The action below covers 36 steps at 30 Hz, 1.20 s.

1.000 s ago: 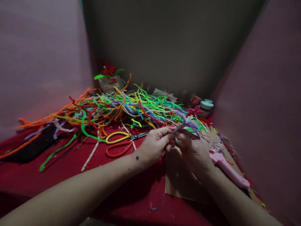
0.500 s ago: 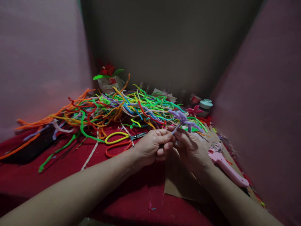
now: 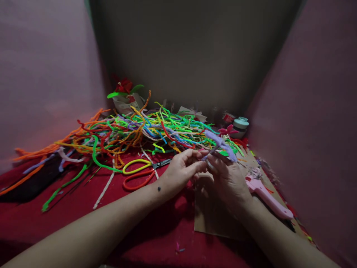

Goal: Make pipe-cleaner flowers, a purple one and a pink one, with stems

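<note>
A lilac pipe-cleaner flower point(image 3: 216, 140), with fuzzy petals and a thin stem, tilts up and to the right above the table. My right hand point(image 3: 230, 180) pinches it near the base of its petals, thumb in front. My left hand point(image 3: 182, 167) is closed at the lower end of the stem, fingertips touching those of my right hand; the stem's tip is hidden among the fingers. Just left of my left hand lie scissors point(image 3: 137, 161) with one yellow and one red handle, their blade tips behind the hand.
Multicoloured pipe cleaners point(image 3: 156, 126) form a large heap at the back. A pink glue gun point(image 3: 269, 197) rests on cardboard point(image 3: 212, 219) at right. A jar with a pale blue lid point(image 3: 241, 123) and a pink flower point(image 3: 228, 130) stand behind. Red cloth point(image 3: 156, 230) covers the table.
The lilac flower has turned, so its petals now spread more sideways. My left hand's fingers have shifted and straightened slightly along the stem. The whole view has moved a little.
</note>
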Each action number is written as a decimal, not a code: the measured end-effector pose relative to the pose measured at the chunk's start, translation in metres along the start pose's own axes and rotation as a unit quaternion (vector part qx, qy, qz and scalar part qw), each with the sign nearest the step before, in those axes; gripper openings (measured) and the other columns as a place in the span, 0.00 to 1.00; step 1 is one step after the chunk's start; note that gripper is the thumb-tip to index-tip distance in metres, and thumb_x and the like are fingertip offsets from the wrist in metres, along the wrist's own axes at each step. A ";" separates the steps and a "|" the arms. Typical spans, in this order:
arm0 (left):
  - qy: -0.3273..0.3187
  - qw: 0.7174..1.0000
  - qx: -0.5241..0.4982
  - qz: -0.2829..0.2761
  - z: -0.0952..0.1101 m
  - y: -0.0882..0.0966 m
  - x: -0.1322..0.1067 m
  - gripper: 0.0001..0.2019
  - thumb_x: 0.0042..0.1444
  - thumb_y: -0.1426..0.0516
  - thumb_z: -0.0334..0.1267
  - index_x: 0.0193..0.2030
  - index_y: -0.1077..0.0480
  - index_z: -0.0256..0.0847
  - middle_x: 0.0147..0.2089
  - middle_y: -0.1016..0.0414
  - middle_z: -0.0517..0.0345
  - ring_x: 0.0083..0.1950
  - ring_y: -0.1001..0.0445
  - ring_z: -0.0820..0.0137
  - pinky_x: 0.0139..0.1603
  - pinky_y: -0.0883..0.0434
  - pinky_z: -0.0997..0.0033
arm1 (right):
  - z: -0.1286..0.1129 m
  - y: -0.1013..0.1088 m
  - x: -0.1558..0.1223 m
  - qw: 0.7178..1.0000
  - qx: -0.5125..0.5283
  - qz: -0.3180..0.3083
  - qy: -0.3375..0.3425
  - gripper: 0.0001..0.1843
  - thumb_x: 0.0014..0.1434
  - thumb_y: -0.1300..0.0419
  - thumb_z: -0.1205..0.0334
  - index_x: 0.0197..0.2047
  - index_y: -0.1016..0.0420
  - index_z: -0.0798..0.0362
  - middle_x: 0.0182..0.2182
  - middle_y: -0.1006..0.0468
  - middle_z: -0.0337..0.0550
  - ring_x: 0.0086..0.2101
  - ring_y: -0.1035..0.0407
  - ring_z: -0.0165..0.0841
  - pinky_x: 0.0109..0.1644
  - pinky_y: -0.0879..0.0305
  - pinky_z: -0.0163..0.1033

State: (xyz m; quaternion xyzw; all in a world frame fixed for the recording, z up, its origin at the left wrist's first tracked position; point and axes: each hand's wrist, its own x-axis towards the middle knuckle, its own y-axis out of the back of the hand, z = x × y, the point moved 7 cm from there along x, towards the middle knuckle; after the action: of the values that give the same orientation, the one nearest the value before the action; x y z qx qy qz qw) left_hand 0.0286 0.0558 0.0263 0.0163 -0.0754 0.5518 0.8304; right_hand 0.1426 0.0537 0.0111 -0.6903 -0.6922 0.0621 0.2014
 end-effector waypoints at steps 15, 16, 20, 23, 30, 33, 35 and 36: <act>-0.116 0.982 0.143 0.044 0.012 -0.001 -0.012 0.06 0.59 0.47 0.36 0.37 0.30 0.38 0.26 0.33 0.64 0.24 0.36 0.79 0.26 0.38 0.79 | -0.005 -0.006 -0.009 1.000 0.011 0.016 0.013 0.04 0.51 0.34 0.63 0.33 0.20 0.49 0.33 0.22 0.39 0.36 0.31 0.32 0.43 0.36 0.39; -0.110 0.984 0.131 0.041 0.011 -0.001 -0.011 0.07 0.59 0.47 0.37 0.34 0.30 0.38 0.25 0.34 0.65 0.23 0.37 0.80 0.25 0.39 0.79 | -0.005 -0.006 -0.009 1.000 0.008 0.018 0.014 0.04 0.51 0.34 0.62 0.33 0.20 0.50 0.32 0.22 0.39 0.34 0.32 0.31 0.41 0.36 0.38; -0.057 0.996 0.052 0.032 0.006 0.000 -0.008 0.12 0.57 0.45 0.41 0.26 0.34 0.37 0.21 0.38 0.66 0.20 0.41 0.81 0.21 0.42 0.80 | -0.004 -0.004 -0.008 1.000 -0.008 0.017 0.016 0.04 0.50 0.34 0.62 0.32 0.20 0.48 0.29 0.23 0.36 0.31 0.34 0.30 0.37 0.38 0.37; 0.007 0.999 -0.034 0.012 -0.001 -0.002 -0.005 0.14 0.55 0.43 0.43 0.24 0.34 0.36 0.18 0.40 0.67 0.18 0.44 0.82 0.18 0.46 0.80 | -0.005 -0.004 -0.008 0.998 -0.050 0.008 0.026 0.05 0.51 0.34 0.60 0.33 0.20 0.48 0.29 0.24 0.37 0.32 0.35 0.31 0.38 0.38 0.38; 0.133 0.964 -0.219 -0.075 -0.015 -0.010 -0.003 0.08 0.53 0.40 0.39 0.38 0.30 0.38 0.17 0.40 0.69 0.14 0.53 0.85 0.15 0.53 0.84 | -0.004 -0.010 -0.004 0.999 -0.021 -0.039 0.025 0.04 0.51 0.36 0.61 0.27 0.25 0.51 0.26 0.30 0.35 0.29 0.38 0.30 0.36 0.40 0.36; 0.158 0.948 -0.255 -0.110 -0.015 -0.012 -0.004 0.09 0.54 0.41 0.36 0.42 0.31 0.39 0.18 0.40 0.69 0.14 0.57 0.85 0.14 0.55 0.85 | -0.006 -0.013 -0.003 0.998 -0.021 -0.058 0.024 0.05 0.53 0.37 0.61 0.27 0.25 0.51 0.24 0.31 0.35 0.27 0.39 0.29 0.34 0.41 0.36; 0.162 0.943 -0.263 -0.125 -0.016 -0.011 -0.003 0.09 0.55 0.42 0.35 0.43 0.31 0.39 0.18 0.40 0.69 0.15 0.59 0.85 0.14 0.56 0.85 | -0.007 -0.015 -0.003 0.997 -0.019 -0.073 0.023 0.05 0.53 0.37 0.62 0.26 0.26 0.51 0.23 0.31 0.35 0.27 0.39 0.29 0.33 0.41 0.36; 0.163 0.943 -0.260 -0.130 -0.017 -0.010 -0.003 0.08 0.55 0.42 0.35 0.42 0.31 0.39 0.18 0.41 0.69 0.15 0.60 0.84 0.13 0.56 0.85 | -0.009 -0.016 -0.003 0.997 -0.018 -0.076 0.025 0.05 0.52 0.37 0.62 0.26 0.26 0.51 0.23 0.31 0.35 0.27 0.39 0.29 0.33 0.42 0.36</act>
State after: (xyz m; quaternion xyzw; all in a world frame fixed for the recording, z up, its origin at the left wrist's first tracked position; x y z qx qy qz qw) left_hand 0.0390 0.0510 0.0100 -0.2808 -0.0766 0.3954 0.8712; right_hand 0.1307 0.0480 0.0243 -0.6402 -0.7386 0.0174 0.2103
